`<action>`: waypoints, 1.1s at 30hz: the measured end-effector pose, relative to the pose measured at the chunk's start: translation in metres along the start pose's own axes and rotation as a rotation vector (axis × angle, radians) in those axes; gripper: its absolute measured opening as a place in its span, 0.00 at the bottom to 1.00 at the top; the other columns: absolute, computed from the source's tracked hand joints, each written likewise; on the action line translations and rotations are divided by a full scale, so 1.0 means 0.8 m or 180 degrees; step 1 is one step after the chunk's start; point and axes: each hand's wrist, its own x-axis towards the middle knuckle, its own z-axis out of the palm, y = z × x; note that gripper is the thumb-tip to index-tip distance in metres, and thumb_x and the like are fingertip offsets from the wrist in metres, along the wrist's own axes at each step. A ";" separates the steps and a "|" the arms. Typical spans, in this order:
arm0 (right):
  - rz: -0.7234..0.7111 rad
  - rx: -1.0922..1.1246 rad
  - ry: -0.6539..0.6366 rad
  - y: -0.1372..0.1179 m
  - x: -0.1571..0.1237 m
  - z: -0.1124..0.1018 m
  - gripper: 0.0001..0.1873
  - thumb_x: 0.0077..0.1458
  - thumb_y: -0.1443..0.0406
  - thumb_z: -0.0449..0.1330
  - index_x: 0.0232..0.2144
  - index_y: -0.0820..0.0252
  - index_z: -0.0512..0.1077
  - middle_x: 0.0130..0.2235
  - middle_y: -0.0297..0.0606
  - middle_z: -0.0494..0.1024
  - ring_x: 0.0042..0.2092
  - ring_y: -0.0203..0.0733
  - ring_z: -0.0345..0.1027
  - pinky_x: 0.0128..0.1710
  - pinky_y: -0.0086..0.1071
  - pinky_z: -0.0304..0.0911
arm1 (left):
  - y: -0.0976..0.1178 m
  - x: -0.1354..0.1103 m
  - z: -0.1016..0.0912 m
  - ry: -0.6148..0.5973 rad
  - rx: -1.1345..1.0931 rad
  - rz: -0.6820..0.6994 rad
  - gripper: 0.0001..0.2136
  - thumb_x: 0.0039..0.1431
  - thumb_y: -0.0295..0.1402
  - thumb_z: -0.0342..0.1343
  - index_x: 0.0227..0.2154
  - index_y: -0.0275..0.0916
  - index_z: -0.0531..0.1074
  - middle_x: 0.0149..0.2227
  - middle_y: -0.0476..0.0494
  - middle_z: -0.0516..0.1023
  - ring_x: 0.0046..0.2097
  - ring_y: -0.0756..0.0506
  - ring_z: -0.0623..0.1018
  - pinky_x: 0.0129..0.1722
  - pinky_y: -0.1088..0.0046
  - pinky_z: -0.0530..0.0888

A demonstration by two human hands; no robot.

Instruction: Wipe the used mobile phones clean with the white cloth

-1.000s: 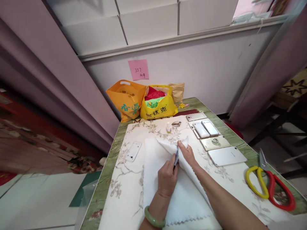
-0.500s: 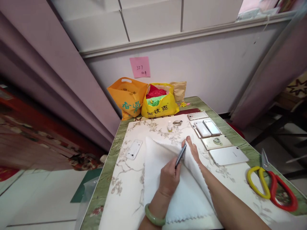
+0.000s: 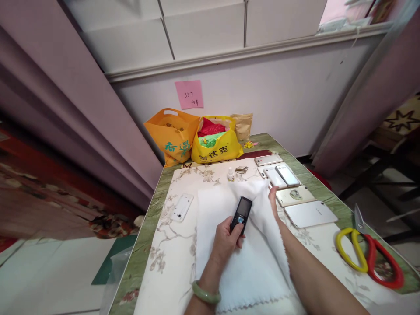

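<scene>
My left hand, with a green bangle on its wrist, grips a small black mobile phone by its lower end. The phone's screen and round button face up, over the white cloth. My right hand is at the cloth's far right corner, which it holds raised; most of its fingers are hidden behind the fabric. The cloth has a zigzag-cut edge and lies across the middle of the table, its right side folded up along my right forearm.
Several phones lie at the right, beside scissors with yellow and red handles. A white phone lies at left. A small bottle and glasses sit beyond the cloth. An orange bag and a yellow bag stand behind.
My left hand has turned the black phone from edge-on to screen up. My right hand has moved right, drawing the cloth's corner outward with it.
</scene>
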 end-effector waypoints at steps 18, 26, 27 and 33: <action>0.0635 -0.0055 -0.1344 -0.018 -0.023 0.015 0.30 0.41 0.56 0.71 0.46 0.59 0.70 0.32 0.35 0.77 0.30 0.41 0.70 0.31 0.32 0.66 | -0.002 0.003 -0.001 0.0154 -0.0224 0.0261 0.14 0.58 0.45 0.55 0.30 0.38 0.66 0.18 0.53 0.69 0.18 0.54 0.67 0.18 0.79 0.61; -0.0358 -0.1150 -0.0705 -0.015 -0.020 0.017 0.22 0.53 0.47 0.58 0.27 0.60 0.72 0.24 0.31 0.71 0.27 0.37 0.62 0.27 0.28 0.57 | 0.001 0.000 0.004 0.0080 -0.0020 0.0100 0.14 0.56 0.45 0.56 0.30 0.38 0.66 0.18 0.53 0.69 0.17 0.55 0.65 0.17 0.80 0.61; -0.0450 -0.1379 -0.0495 -0.011 -0.018 0.017 0.24 0.53 0.46 0.56 0.23 0.60 0.70 0.21 0.30 0.68 0.26 0.37 0.60 0.27 0.28 0.56 | 0.000 0.000 0.005 0.0063 -0.0016 0.0091 0.14 0.56 0.45 0.56 0.30 0.38 0.66 0.19 0.52 0.71 0.17 0.55 0.65 0.17 0.80 0.61; -0.0325 -0.1074 -0.0788 -0.006 -0.018 0.019 0.22 0.48 0.49 0.63 0.37 0.60 0.74 0.29 0.32 0.75 0.31 0.40 0.65 0.31 0.29 0.60 | -0.003 0.004 0.006 0.0355 -0.0136 0.0174 0.15 0.57 0.46 0.55 0.33 0.37 0.65 0.22 0.52 0.72 0.17 0.55 0.68 0.16 0.80 0.62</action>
